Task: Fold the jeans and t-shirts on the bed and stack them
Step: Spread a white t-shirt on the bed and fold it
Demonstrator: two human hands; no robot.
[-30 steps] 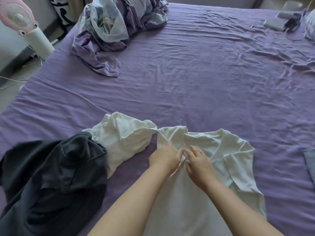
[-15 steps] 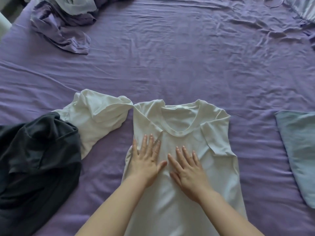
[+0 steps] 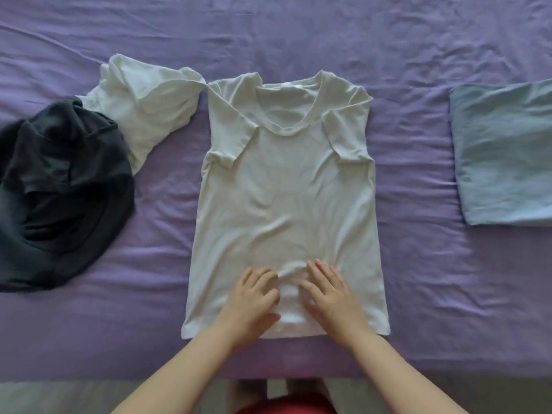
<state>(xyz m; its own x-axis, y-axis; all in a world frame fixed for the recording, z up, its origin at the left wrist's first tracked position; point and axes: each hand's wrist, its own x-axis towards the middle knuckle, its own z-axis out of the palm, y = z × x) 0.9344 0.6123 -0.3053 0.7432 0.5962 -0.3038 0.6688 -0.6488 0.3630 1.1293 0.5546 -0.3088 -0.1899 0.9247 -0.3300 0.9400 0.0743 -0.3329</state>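
A white t-shirt (image 3: 283, 186) lies flat on the purple bed sheet (image 3: 418, 279), neck away from me, with both sleeves folded inward over the chest. My left hand (image 3: 254, 297) and my right hand (image 3: 328, 291) lie side by side on its lower part near the hem, fingers spread and pressing the cloth. A small ridge of fabric is bunched between them. A second white garment (image 3: 146, 106) lies crumpled at the upper left. A dark grey garment (image 3: 59, 189) is heaped at the far left.
A folded light blue garment (image 3: 504, 153) lies at the right edge of the view. The bed's near edge (image 3: 89, 375) runs along the bottom, with the floor and something red below it.
Both hands have slid from the collar down the shirt's front to the hem. The view has tilted downward, so the pile of bedding at the far end is out of sight.
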